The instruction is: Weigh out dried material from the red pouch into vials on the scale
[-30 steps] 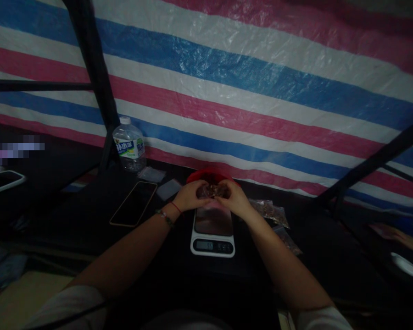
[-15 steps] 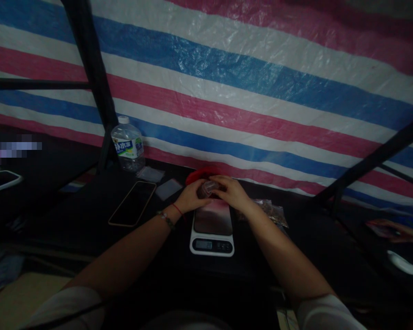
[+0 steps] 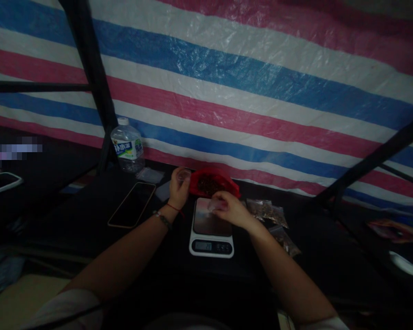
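Observation:
My left hand (image 3: 179, 189), with a red string and a beaded bracelet at the wrist, is closed around a small clear plastic cup (image 3: 183, 175) left of the red bag. The red plastic bag (image 3: 231, 182) lies open behind the scale with dark brown, crumbly bits in it. My right hand (image 3: 231, 208) pinches a small see-through plastic piece (image 3: 214, 205) over the scale's metal plate; its kind is unclear. The white digital kitchen scale (image 3: 211, 250) stands before me with its display lit. The digits are too faint to read.
Several small filled zip bags (image 3: 266, 210) lie right of the scale. To the left are a phone (image 3: 132, 205), flat clear bags (image 3: 150, 174) and a large plastic bottle (image 3: 127, 146). Another person's hand (image 3: 406, 230) shows far right, near a white object (image 3: 404, 264). Striped sheeting hangs behind.
My hands were together over the red bag around a clear item with dark contents. They have parted: the left moved left with the cup, the right came down over the scale.

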Available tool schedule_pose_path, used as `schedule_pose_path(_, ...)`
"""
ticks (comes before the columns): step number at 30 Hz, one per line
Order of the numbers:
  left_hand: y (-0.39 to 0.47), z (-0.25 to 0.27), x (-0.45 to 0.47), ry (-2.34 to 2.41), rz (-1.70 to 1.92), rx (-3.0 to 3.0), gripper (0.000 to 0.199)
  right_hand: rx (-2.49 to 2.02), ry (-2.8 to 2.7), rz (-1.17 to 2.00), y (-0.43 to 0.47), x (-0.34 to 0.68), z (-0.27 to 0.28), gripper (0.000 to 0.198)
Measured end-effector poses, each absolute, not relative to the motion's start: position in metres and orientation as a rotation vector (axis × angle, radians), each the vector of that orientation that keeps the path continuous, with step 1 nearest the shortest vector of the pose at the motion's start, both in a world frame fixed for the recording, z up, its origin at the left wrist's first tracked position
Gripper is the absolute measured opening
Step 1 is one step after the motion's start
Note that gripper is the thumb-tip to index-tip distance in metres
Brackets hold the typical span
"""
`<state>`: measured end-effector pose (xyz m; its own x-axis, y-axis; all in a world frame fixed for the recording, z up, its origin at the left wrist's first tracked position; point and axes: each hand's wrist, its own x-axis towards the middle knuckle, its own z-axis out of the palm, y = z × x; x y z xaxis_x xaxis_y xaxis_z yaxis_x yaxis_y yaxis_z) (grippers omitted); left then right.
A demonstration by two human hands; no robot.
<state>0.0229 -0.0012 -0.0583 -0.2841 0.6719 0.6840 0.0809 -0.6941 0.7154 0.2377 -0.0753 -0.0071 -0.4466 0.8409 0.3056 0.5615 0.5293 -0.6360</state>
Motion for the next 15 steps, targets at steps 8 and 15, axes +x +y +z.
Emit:
schedule_pose_path(8,-0.002,-0.056,0.019,1.063,1.876,1.687,0.04,-1.129,-2.167,0.534,-0.061,0.241,-0.011,0.038)
schedule_pose_path(15,-0.001,-0.049,0.014,1.366,1.714,1.746,0.037,-1.326,-2.476,0.462,0.01,0.225,-0.004,0.034)
